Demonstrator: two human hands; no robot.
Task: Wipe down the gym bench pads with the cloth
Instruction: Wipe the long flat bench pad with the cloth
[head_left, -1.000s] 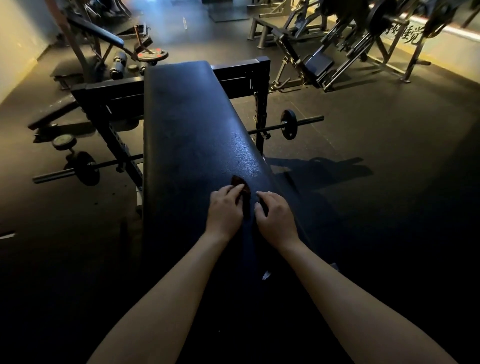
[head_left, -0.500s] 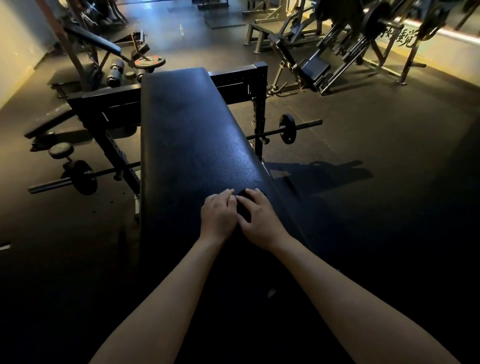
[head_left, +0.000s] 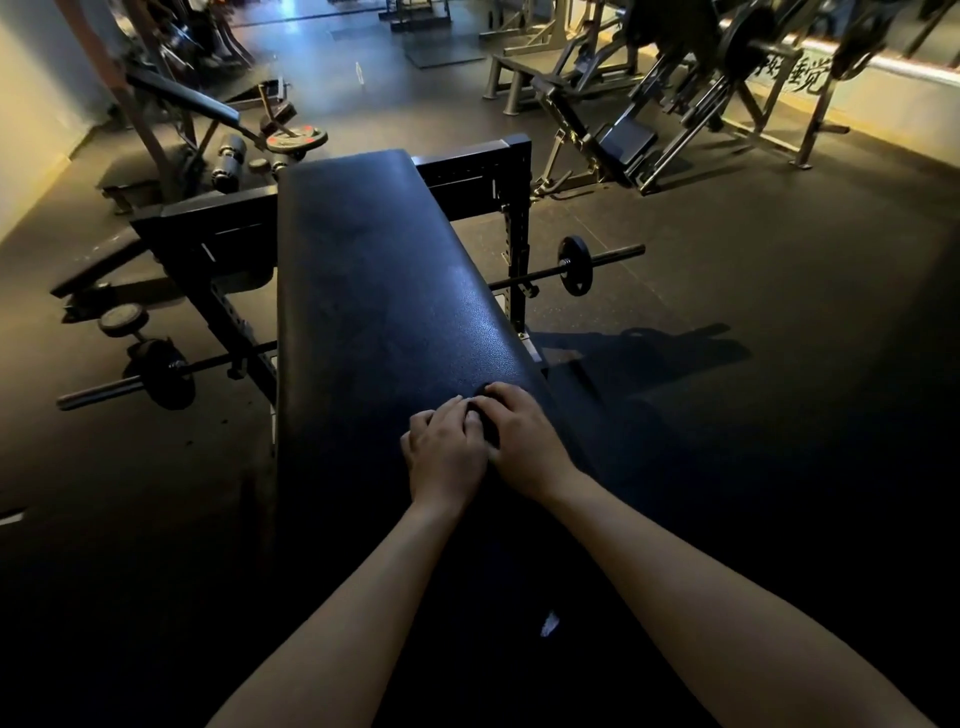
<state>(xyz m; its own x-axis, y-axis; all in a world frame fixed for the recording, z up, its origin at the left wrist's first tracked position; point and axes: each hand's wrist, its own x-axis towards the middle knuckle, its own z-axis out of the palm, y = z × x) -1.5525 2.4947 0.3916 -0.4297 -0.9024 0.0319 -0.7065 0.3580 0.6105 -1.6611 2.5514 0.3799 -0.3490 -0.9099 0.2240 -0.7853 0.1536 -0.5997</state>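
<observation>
A long black bench pad (head_left: 374, 291) runs away from me down the middle of the view. Near its right edge lies a small dark cloth (head_left: 482, 422), bunched up and mostly hidden between my hands. My left hand (head_left: 445, 454) lies with curled fingers against the cloth's left side. Pressed close against it, my right hand (head_left: 524, 441) has its fingers curled over the top and right side of the cloth. Both forearms reach in from the bottom of the view.
The black rack (head_left: 511, 223) holds a barbell (head_left: 576, 265) with small plates sticking out on both sides under the bench. An incline bench (head_left: 182, 104) and loose weights stand at far left, plate machines (head_left: 649, 119) at far right. Dark rubber floor (head_left: 753, 312) surrounds the bench.
My hands have closed together from a small gap to touching. The cloth has been gathered into a bunch between them, and its upper corner no longer shows.
</observation>
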